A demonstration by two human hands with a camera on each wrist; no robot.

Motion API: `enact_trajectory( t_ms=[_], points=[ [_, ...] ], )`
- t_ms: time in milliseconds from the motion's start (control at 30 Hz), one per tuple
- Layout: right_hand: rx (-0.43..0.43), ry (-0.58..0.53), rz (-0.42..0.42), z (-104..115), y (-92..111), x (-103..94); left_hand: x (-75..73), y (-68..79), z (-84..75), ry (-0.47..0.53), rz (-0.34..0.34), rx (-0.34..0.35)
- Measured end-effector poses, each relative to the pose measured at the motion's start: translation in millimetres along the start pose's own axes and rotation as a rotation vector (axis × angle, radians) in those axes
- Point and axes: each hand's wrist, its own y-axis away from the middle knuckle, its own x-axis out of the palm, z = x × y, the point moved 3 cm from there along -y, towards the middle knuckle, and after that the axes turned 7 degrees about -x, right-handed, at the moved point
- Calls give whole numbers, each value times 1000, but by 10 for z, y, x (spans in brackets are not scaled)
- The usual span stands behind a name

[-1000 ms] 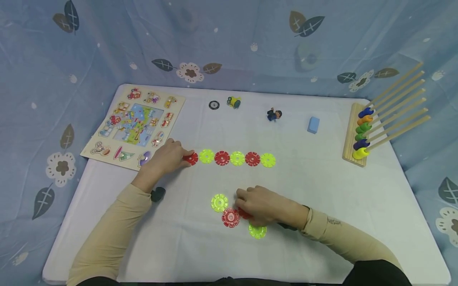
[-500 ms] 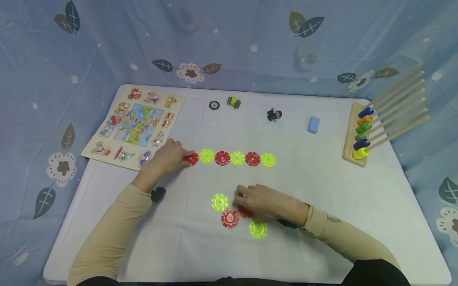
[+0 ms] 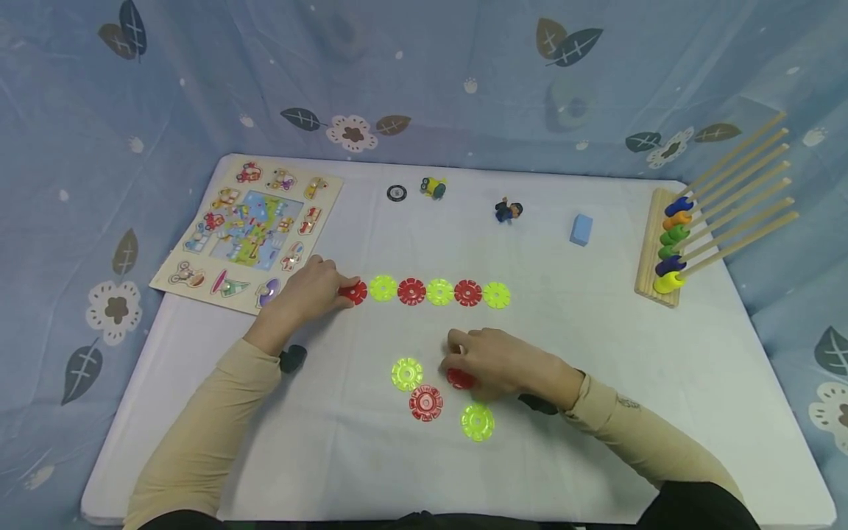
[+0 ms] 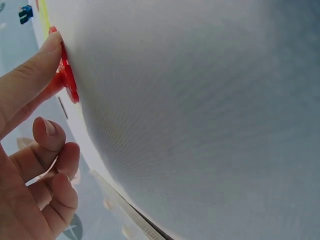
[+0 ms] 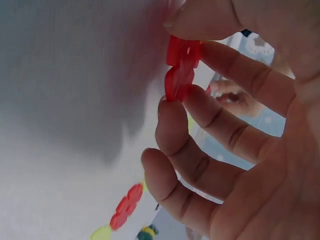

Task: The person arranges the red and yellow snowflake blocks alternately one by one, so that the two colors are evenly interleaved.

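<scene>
Fingers: right hand (image 3: 500,361) pinching red disc (image 3: 460,379), left hand (image 3: 310,289) pinching end disc (image 3: 356,294) of row (image 3: 433,294) (sideways tug there could skew line)

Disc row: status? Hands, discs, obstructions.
Left hand pinching red disc, left end of row. Right hand gripping second red disc, off the row. Row six long, alternating red and yellow-green. No obstruction seen between right hand and row.
</scene>
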Motion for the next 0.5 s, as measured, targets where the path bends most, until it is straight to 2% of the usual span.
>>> enact_trajectory(
  t_ms=[100,300,500],
  points=[
    [30,-22,-21,-66,36,-39,-4,1,-2,-2,-2,-5],
    [81,-27,-119,-276,182,-90,-14,1,-4,-11,-9,-3],
    [270,-91,-134,-590,393,-94,-23,4,-15,-21,-9,7]
  ],
)
